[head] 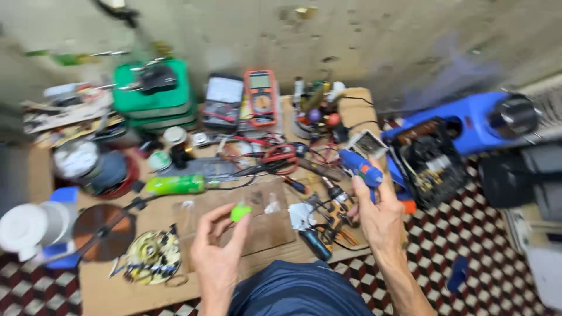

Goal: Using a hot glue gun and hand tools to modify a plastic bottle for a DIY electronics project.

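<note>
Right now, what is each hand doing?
Left hand: pinching a small green piece in its fingertips.
Right hand: gripping a blue tool.

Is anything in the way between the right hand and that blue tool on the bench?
Nothing visible. The right hand already touches the blue tool, its fingers reaching the tool's near end. The left hand separately pinches a small green piece.

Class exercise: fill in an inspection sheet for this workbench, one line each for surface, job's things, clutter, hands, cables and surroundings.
Surface: low wooden bench, crowded.
Job's things: small green piece pinched in the left hand; blue tool under the right hand.
Clutter: orange multimeter, green box, green-handled tool, copper disc.
Hands: both bare, over the bench's front edge.
Cables: red and black leads tangled mid-bench.
Surroundings: checkered floor, blue appliance at right.
</note>
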